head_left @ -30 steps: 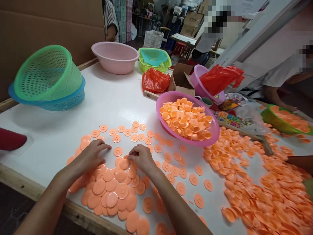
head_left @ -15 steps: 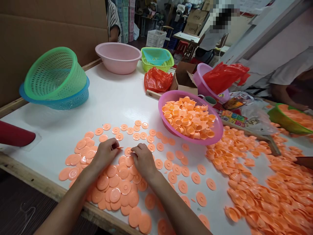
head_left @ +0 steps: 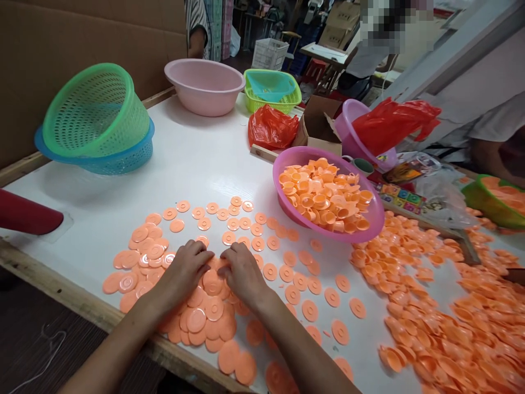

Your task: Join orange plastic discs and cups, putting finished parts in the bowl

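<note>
- Left hand: fingers half curled over the orange discs; whether it grips one cannot be told.
- Right hand: fingers bent, fingertips near the left hand's; grip cannot be told.
- Orange discs: overlapping pile along the near edge of the surface.
- Bright pink bowl: contains orange cups, farther from that edge.

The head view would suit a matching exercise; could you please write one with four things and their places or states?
1. mint basket
2. pale pink basin
3. foremost magenta bowl
4. flat orange discs

A. heaped with orange cups
B. around the left hand and right hand
C. tilted in the blue basket
D. left of the lime basket

Pairs: 1-C; 2-D; 3-A; 4-B
</note>
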Demonstrator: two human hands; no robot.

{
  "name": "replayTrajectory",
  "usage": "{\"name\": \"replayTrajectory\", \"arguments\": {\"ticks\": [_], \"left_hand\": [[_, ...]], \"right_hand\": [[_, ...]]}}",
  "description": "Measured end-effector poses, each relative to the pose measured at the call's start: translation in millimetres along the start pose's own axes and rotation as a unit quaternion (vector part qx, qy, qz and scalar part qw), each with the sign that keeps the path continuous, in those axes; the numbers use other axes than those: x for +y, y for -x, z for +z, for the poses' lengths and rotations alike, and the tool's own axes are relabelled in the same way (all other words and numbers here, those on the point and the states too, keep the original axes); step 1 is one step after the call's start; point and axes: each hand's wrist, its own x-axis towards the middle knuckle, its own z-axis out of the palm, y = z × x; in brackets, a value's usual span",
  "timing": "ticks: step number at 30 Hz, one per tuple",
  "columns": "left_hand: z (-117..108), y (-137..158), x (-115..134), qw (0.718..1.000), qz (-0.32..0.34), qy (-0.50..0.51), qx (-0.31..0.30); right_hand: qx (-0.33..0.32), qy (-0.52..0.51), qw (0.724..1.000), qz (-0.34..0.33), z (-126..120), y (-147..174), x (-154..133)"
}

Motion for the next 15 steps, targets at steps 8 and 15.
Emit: {"name": "replayTrajectory", "arguments": {"ticks": [8,15], "left_hand": [[-7.4,9.1,-8.2,0.996,-0.014,0.060,0.071],[-6.1,19.8,-19.3,0.997,0.024,-0.005,0.068]], "right_hand": [[0.123,-0.019,0.990,-0.067,1.2,-9.9,6.1],[0.122,-0.040,0.990,-0.054,-0.4,21.6,28.2]]}}
